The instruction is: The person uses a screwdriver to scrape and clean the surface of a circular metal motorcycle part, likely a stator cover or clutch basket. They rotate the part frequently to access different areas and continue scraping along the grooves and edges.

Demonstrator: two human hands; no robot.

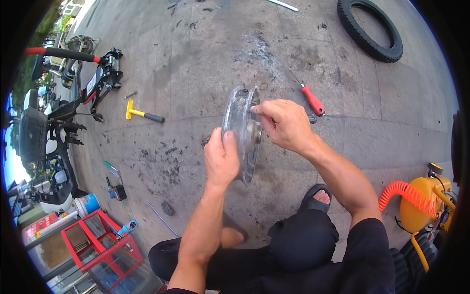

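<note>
A bare metal wheel rim (237, 115) stands upright on edge in front of me, its outer channel scuffed and pale. My left hand (222, 159) grips the near left side of the rim, thumb laid over its channel. On the other side, my right hand (285, 123) is closed in a pinch at the rim's upper right edge, above the hub (252, 135). Whatever sits between those fingertips is too small to make out. Just beyond my right hand lies a red-handled screwdriver (313, 101), beside a dark tool end (312, 119) partly hidden by my wrist.
A black tyre (348, 29) lies at the far right. Left of me are a yellow hammer (144, 114), a floor jack (105, 73), a scooter (34, 132) and a red metal frame (105, 245). An orange coiled hose (404, 196) hangs by a yellow tank (415, 213) at right.
</note>
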